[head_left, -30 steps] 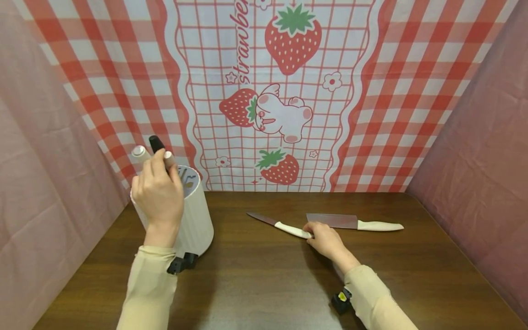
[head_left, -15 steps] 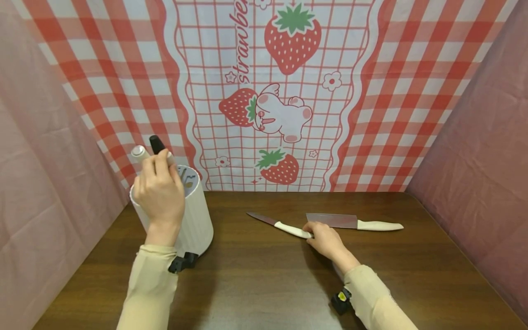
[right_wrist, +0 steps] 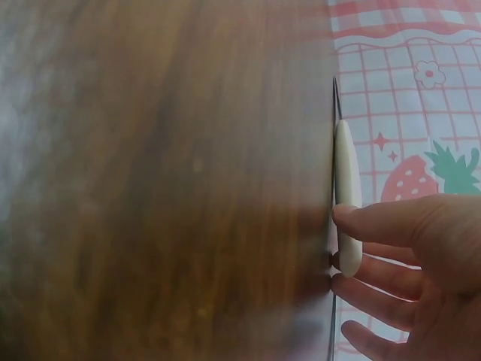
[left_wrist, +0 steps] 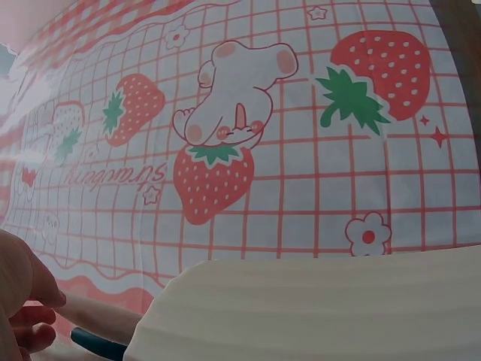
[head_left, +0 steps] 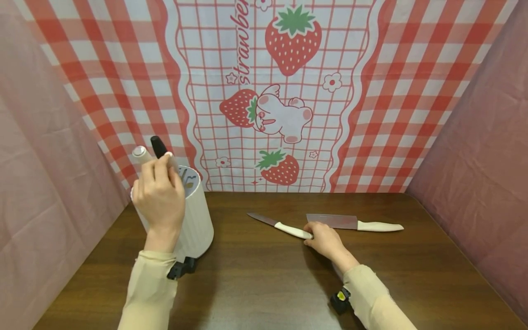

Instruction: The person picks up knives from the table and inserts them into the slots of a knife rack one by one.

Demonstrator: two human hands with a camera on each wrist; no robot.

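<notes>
At the left of the head view, a white ribbed knife block [head_left: 197, 224] stands on the table. My left hand [head_left: 160, 197] pinches a white handle [head_left: 173, 162] that rises from the block's top; its lower part is hidden. Just behind the fingers stick up a black handle [head_left: 158, 146] and a thicker white handle [head_left: 141, 154]. My right hand [head_left: 326, 239] holds the butt end of a slim knife [head_left: 290, 228] with thumb and fingers. This knife lies low along the table in the right wrist view, its white grip [right_wrist: 346, 165] under my thumb.
A cleaver [head_left: 338, 222] with a white handle lies behind and to the right of my right hand. The brown wooden table [head_left: 255, 284] meets a strawberry-print cloth [head_left: 284, 110] at the back. Pink cloth [head_left: 478, 151] hangs at both sides.
The fingers of my left hand have shifted slightly at the top of the white handle, covering more of its end. My right hand and the slim knife stay in place.
</notes>
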